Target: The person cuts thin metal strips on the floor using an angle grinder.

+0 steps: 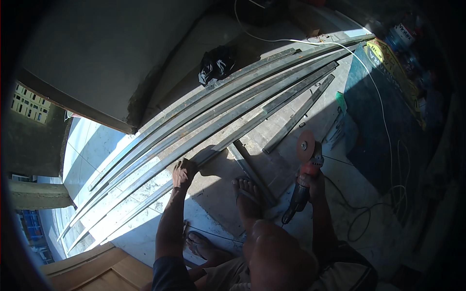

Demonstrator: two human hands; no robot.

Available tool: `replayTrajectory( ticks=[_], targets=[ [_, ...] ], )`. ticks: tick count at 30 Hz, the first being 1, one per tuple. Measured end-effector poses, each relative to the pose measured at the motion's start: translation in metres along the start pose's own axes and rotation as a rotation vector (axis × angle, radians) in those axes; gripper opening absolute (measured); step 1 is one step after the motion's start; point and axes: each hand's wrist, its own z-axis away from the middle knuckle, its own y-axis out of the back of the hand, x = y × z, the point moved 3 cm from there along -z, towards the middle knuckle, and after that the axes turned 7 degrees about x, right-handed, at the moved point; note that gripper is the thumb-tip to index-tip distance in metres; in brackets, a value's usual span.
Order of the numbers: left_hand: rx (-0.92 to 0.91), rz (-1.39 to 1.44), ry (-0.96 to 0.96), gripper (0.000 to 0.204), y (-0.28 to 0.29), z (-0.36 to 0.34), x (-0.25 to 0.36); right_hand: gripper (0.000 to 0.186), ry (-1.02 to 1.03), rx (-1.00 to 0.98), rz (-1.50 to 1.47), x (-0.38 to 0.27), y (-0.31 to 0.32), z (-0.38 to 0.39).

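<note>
In my right hand (316,184) is a red and black angle grinder (307,169), held by its body. Its reddish-brown disc (306,145) points up and away from me, apart from the metal. My left hand (183,173) is closed over the nearest long metal bar (228,139), and its fingertips are partly hidden. Several more long grey metal bars (194,138) lie side by side beyond it, running from lower left to upper right. A short metal piece (250,169) lies crosswise by my sandalled foot (246,190), and another short bar (298,116) rests to the right.
A black plastic bag (216,65) sits beyond the bars. A white cable (374,85) crosses the far ends and runs down the right side. A dark cord (357,208) loops right of the grinder. A yellow printed sack (388,63) and a wooden panel (104,269) stand at the edges.
</note>
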Motion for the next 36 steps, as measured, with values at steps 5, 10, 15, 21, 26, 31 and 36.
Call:
replayTrajectory(
  ticks=[5,10,15,21,26,31,36],
  targets=[
    [-0.076,0.047,0.139,0.021,0.014,0.01,-0.014,0.049,-0.019,0.007,0.065,-0.011,0.008,0.004],
    [-0.108,0.06,0.005,0.023,0.05,0.02,0.013,0.049,-0.033,0.061,0.094,-0.011,0.017,0.001],
    [-0.09,0.122,0.126,0.026,0.078,0.024,0.042,0.048,-0.054,-0.014,0.139,-0.008,0.004,-0.005],
    [-0.185,0.12,0.066,0.024,0.069,0.059,0.045,0.047,-0.123,-0.163,0.244,0.002,-0.006,-0.016],
    [-0.178,0.063,0.165,0.031,0.072,0.076,0.028,0.049,-0.148,-0.248,0.384,0.002,-0.009,-0.023],
    [-0.204,0.121,0.151,0.038,0.066,0.038,0.06,0.051,-0.157,-0.326,0.473,0.001,-0.031,-0.034],
    [-0.154,0.128,0.076,0.038,0.024,0.039,0.059,0.052,-0.242,-0.368,0.484,0.025,-0.048,-0.052]
  ],
)
